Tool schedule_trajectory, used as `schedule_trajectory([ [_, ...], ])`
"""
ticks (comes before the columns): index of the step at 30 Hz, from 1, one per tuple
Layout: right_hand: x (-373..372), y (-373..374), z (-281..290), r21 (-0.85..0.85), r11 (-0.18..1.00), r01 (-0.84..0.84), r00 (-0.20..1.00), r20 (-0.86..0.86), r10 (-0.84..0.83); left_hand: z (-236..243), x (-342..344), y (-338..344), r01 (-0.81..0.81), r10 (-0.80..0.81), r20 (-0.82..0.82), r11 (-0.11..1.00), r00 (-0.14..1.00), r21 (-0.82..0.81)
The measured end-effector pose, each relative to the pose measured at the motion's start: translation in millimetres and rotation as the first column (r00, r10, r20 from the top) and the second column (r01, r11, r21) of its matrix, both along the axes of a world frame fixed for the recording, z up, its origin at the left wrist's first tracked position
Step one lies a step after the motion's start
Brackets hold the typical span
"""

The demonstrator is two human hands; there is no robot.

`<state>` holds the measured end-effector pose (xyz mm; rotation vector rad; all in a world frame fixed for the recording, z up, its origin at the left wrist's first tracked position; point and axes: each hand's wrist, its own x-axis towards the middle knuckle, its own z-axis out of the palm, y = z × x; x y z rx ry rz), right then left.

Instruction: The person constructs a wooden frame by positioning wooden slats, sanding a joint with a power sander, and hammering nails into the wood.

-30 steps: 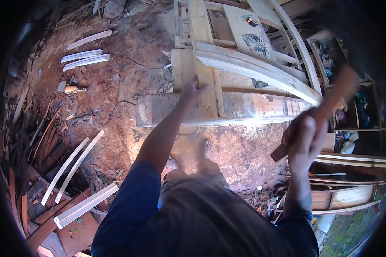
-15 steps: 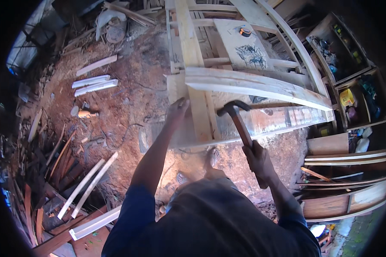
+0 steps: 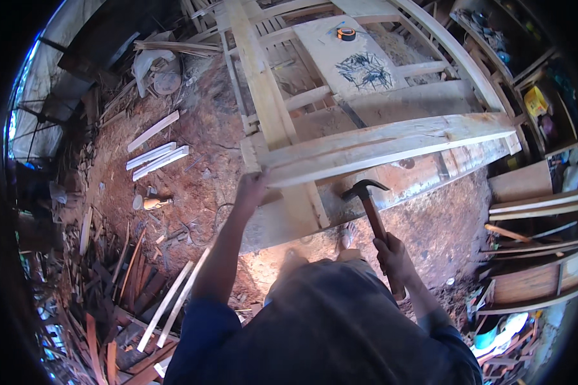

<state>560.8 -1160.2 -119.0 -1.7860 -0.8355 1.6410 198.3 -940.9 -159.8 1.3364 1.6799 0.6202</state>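
Note:
In my right hand is a claw hammer, gripped by its wooden handle with the dark head pointing up and away from me. My left hand is closed at the left end of a pale wooden beam; the beam hides part of the fingers. This beam lies crosswise over a wooden frame, its right end by the frame's right corner. A long plank runs away from me under the beam's left end. Below the beam, the hammer head is close to a worn board.
A heap of dark nails and an orange-black tape measure lie on a board in the frame. Short white strips rest on the dirt floor at left, near scrap wood. Shelves stand at right.
My left hand has gone from apart to the beam's end, which has come nearer to me. The hammer stays in my right hand, a little lower. The whole view has shifted.

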Motion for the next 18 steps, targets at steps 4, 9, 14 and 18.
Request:
schedule_trajectory([
  [4,-24.8,-8.3,-7.0,0.009,0.995,0.101,0.995,0.004,-0.101,6.9,-2.7,-42.4,0.128,-0.128,0.072,0.992,0.989,0.008],
  [9,-61.8,-16.8,-9.2,0.014,0.969,0.248,0.966,0.074,-0.248,25.9,-32.3,-36.9,0.373,-0.324,0.269,0.915,0.907,-0.156],
  [14,-112.3,-30.9,-30.5,0.162,0.898,0.408,0.9,0.094,-0.426,-9.3,-86.9,-26.4,0.385,0.138,0.84,0.841,0.525,-0.379],
  [18,-143.1,-47.1,-18.7,0.091,0.881,0.464,0.883,0.021,-0.468,16.5,-81.5,-35.9,0.289,0.107,0.816,0.903,0.568,-0.32],
])
